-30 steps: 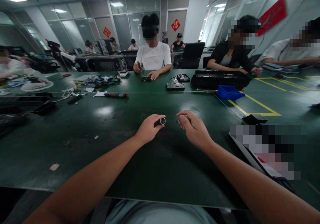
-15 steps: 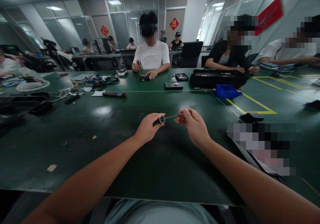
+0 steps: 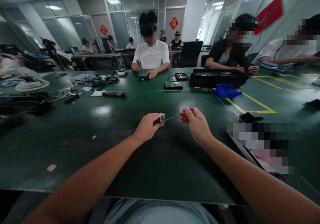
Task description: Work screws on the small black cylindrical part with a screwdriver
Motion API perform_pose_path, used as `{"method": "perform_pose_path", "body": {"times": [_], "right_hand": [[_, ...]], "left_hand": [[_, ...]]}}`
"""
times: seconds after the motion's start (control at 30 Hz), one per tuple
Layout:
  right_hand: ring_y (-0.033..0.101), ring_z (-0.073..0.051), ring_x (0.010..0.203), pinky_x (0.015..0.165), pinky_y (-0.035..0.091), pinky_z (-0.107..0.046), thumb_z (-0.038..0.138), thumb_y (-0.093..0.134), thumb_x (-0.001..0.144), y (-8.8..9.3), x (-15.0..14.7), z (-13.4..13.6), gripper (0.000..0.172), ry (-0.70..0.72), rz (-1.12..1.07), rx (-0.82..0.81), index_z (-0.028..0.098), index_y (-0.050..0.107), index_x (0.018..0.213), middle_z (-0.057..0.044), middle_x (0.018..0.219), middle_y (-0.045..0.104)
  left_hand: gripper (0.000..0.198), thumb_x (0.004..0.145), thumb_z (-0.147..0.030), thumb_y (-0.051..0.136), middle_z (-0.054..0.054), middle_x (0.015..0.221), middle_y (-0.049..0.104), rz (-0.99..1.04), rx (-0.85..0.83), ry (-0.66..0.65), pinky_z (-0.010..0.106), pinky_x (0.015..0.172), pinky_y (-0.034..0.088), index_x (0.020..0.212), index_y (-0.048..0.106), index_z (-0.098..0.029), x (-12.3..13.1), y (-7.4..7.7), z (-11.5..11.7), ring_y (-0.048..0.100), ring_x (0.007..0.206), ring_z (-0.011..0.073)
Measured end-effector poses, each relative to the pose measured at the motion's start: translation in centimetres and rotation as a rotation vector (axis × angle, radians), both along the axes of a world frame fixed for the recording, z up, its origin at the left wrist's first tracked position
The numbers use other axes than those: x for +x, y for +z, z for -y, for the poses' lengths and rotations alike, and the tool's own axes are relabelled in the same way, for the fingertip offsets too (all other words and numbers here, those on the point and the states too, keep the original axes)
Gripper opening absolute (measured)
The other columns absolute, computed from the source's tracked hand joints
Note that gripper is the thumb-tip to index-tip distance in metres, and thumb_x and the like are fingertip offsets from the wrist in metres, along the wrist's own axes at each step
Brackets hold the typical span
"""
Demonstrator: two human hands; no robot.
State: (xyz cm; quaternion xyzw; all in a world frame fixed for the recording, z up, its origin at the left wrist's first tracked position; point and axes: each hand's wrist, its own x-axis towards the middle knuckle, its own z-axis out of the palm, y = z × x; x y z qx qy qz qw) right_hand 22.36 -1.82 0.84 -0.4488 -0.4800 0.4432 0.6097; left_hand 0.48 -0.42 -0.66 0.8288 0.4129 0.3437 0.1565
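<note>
My left hand (image 3: 148, 128) is closed around a small dark cylinder (image 3: 162, 119), thumb below and fingers above. Its round end, with a pale rim and dark inside, faces right toward my other hand. My right hand (image 3: 196, 122) pinches a thin, straight metal tool (image 3: 172, 117), perhaps a slim screwdriver or tweezers. The tool slants down to the left, and its tip is at the cylinder's round end; whether it goes inside I cannot tell. My fingers hide the tool's grip. Both hands are held above the green table (image 3: 150, 170).
A screwdriver-like tool (image 3: 114, 94) lies beyond my left hand. Hard drives (image 3: 173, 85), a black housing (image 3: 220, 78) and a blue bin (image 3: 228, 91) sit farther off. Across the table a person in a white shirt (image 3: 151, 57) works. A blurred-out flat item (image 3: 260, 150) lies at right.
My right hand has shifted slightly to the right, drawing the metal tool a little away from the cylinder's end. My left hand stays in nearly the same place.
</note>
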Motion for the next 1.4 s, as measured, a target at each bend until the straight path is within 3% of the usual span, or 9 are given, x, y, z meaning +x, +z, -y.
{"method": "perform_pose_path", "body": {"times": [0.2,0.37,0.6,0.9,1.13,1.4], "right_hand": [[0.062,-0.016,0.068,0.069,0.052,-0.035,0.043,0.053,0.095,0.5,-0.4,1.1,0.023,0.005,0.352,0.155,0.021,0.058,0.093,-0.002,0.078,0.066],[0.064,-0.018,0.071,0.070,0.052,-0.036,0.042,0.049,0.096,1.0,-0.6,1.8,0.021,0.002,0.462,0.213,0.022,0.057,0.097,-0.004,0.081,0.067],[0.067,-0.019,0.076,0.072,0.053,-0.037,0.039,0.049,0.097,0.6,-0.8,1.9,0.019,0.025,0.477,0.194,0.022,0.056,0.097,-0.005,0.084,0.069],[0.063,-0.018,0.071,0.068,0.050,-0.035,0.039,0.048,0.098,1.2,-0.4,2.2,0.018,-0.144,0.491,0.253,0.023,0.056,0.094,-0.003,0.079,0.067],[0.065,-0.019,0.075,0.071,0.050,-0.036,0.039,0.048,0.098,1.1,-0.3,2.1,0.018,-0.060,0.504,0.267,0.023,0.056,0.096,-0.003,0.081,0.068],[0.065,-0.019,0.073,0.069,0.047,-0.035,0.038,0.047,0.098,1.3,-0.1,2.1,0.018,-0.110,0.609,0.263,0.023,0.056,0.092,-0.002,0.077,0.067]], "left_hand": [[0.039,0.088,-0.022,0.070,0.004,0.125,0.067,-0.014,-0.008,-0.001,0.044,0.105,0.044,0.126,0.063,-0.025,0.1,0.3,0.3,0.058,0.117,0.0224],[0.039,0.088,-0.022,0.069,0.005,0.124,0.067,-0.006,-0.005,-0.001,0.047,0.105,0.044,0.126,0.064,-0.026,0.1,0.2,0.2,0.059,0.117,0.0236],[0.041,0.087,-0.020,0.070,0.005,0.123,0.067,-0.005,0.002,-0.007,0.045,0.104,0.045,0.127,0.063,-0.026,0.1,-0.1,0.0,0.059,0.115,0.0226],[0.042,0.086,-0.021,0.072,0.004,0.123,0.067,-0.005,-0.005,-0.009,0.044,0.104,0.044,0.127,0.063,-0.026,0.0,-0.2,-0.1,0.059,0.115,0.0223],[0.041,0.087,-0.021,0.070,0.004,0.122,0.067,-0.027,-0.014,-0.018,0.046,0.104,0.044,0.127,0.063,-0.027,0.0,-0.2,0.0,0.059,0.115,0.0225],[0.040,0.087,-0.021,0.070,0.005,0.121,0.066,-0.048,-0.030,-0.010,0.047,0.103,0.044,0.126,0.064,-0.027,-0.1,-0.2,-0.1,0.059,0.114,0.0232]]}}
